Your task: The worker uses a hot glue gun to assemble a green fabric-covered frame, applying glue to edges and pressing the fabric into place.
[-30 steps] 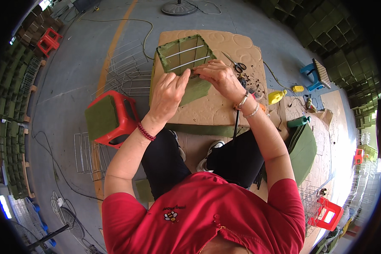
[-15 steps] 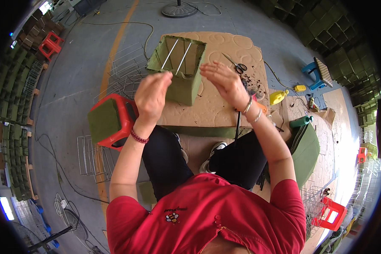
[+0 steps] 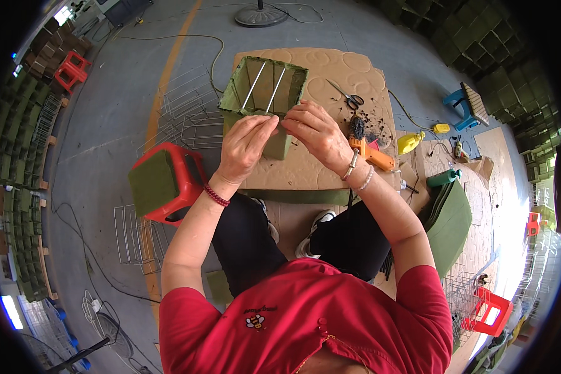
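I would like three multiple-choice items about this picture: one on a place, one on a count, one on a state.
1. Where do the small scissors lie?
A. on the beige cardboard sheet
B. on the red plastic stool
C. inside the box

2. How many metal rods cross the top of the green felt-covered wire box?
A. one
B. two
C. four

3. How is the box top?
A. shut with a lid
B. wrapped in film
C. open

Answers:
1 A, the scissors rest on the sheet, right of the box.
2 B, two rods show across the opening.
3 C, the inside is visible while the left hand and right hand touch its near rim.
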Motion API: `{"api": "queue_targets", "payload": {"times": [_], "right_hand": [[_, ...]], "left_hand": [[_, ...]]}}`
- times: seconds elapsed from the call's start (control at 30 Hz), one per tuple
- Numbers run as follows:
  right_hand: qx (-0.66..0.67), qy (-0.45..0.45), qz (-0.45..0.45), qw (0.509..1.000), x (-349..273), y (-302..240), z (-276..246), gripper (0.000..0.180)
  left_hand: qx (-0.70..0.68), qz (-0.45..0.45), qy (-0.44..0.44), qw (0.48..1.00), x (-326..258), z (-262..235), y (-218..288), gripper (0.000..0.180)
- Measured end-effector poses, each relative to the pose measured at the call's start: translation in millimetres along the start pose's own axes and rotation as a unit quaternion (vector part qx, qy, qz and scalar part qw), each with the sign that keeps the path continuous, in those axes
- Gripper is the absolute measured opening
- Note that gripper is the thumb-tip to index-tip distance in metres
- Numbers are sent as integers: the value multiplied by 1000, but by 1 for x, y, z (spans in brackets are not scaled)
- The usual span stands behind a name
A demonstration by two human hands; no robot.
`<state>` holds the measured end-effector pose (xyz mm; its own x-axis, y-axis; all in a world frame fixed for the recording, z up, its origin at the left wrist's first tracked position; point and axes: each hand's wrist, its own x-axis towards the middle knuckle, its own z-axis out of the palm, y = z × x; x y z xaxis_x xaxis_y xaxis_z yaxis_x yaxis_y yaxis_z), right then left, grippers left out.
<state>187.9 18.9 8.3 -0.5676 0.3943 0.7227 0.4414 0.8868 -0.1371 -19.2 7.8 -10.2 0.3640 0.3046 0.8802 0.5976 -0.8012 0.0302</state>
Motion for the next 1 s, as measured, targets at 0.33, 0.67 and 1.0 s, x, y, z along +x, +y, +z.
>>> {"api": "queue_targets", "payload": {"times": [0.33,0.67,1.0], "right_hand": [[4,-102,8,995,17,9,-6,17],[-4,-170,-42,985,15,38,-35,18],[-83,-19,-1,996,-9,3,-8,40]], "left_hand": [[-72,-32,-167,983,32,-11,-11,54],[-127,-133,-142,973,48,2,-3,42],[8,-20,-22,1000,6,-8,0,39]]}}
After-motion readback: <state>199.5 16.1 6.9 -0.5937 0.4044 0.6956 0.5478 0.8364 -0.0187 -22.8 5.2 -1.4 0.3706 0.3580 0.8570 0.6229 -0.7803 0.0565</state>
